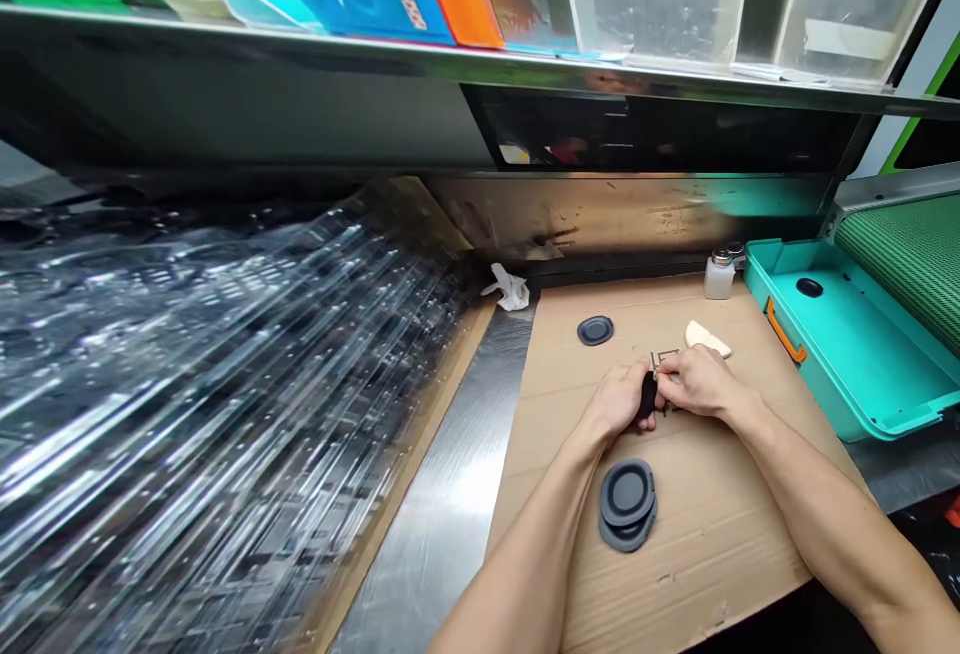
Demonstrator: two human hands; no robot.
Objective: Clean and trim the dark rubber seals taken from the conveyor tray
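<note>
brown cardboard (727,504) lies flat over the metal table (442,504), and behind it stands a low metal wall (637,214), with a shelf (405,56) above that carries blue and orange containers. on the left side there is a big pile of shiny clear plastic (225,374), rather blurred. near the middle of the cardboard, the left hand (621,400) holds a black piece (648,397), its fingers closed around it. the right hand (697,380) meets it from the other side, with the fingertips brought narrowly together at its upper edge; whether they pinch the piece itself, i cannot tell. nearer to the person, between the forearms, two dark grey round pieces (628,496) lie one partly upon the other. beyond the hands rest one dark oval piece (595,330) and, just beside the right hand, a cream half-round pad (705,336). a small whitish bottle (719,277) stands at the far right corner, next to a turquoise box (870,344) with an orange handle (785,331). one small black part (809,287) lies inside this box.
</note>
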